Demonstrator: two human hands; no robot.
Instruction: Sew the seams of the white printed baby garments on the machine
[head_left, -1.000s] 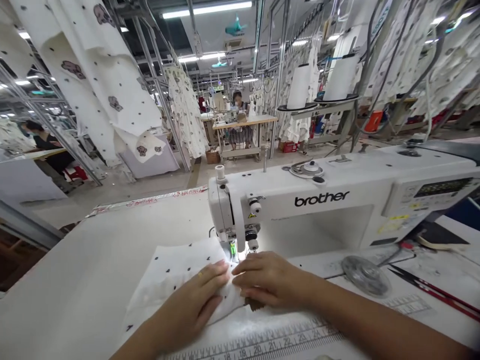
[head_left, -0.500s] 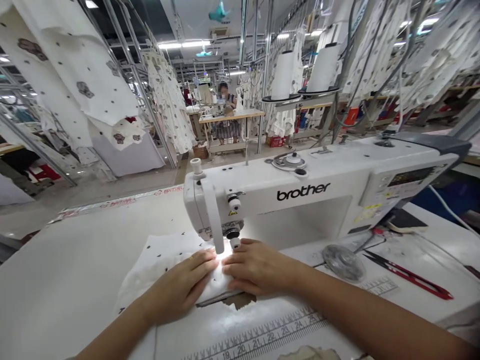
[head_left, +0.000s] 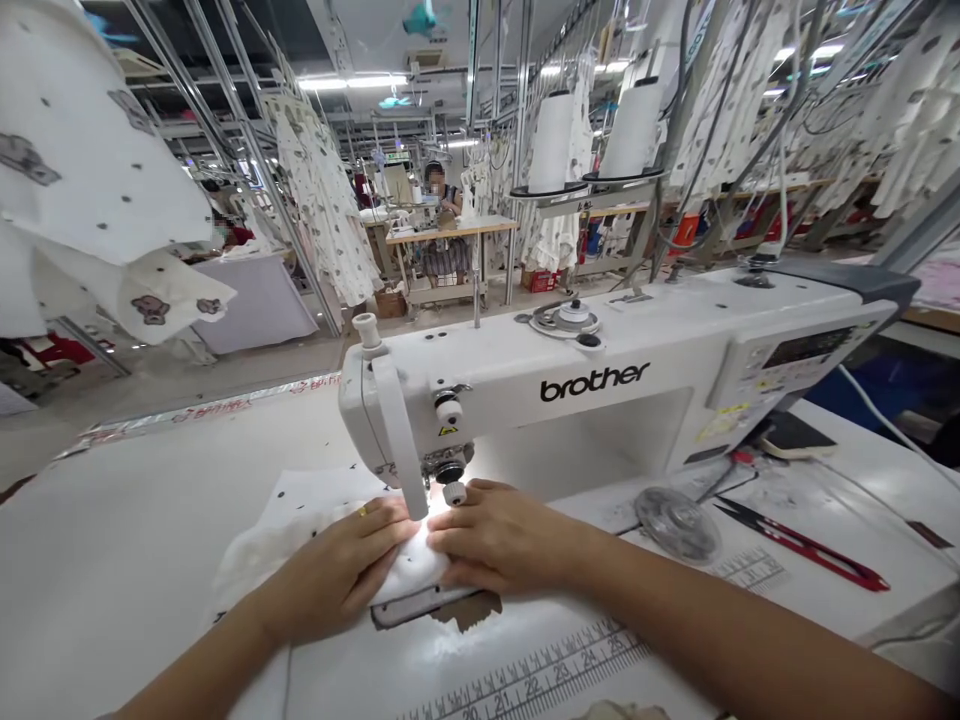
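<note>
- My left hand (head_left: 330, 578) and right hand (head_left: 502, 535) lie flat on the cloth, fingers (head_left: 386, 520) slightly spread and pressing down, with no pinch on either side.
- The white spotted cloth (head_left: 300, 530) sits bunched under my fingers on the counter (head_left: 150, 520), its far end right at the presser foot (head_left: 450, 478) of the sewing machine (head_left: 592, 385).
- A folded edge with a brown patch (head_left: 465, 610) shows just below my right fingers.
- So far, the cloth is folded and placed at the foot. Whether any stitches are in, I cannot tell — my hands cover that part.
- To the right of my fingers lie a round disc (head_left: 675, 525) and red-handled snips (head_left: 802, 545).
</note>
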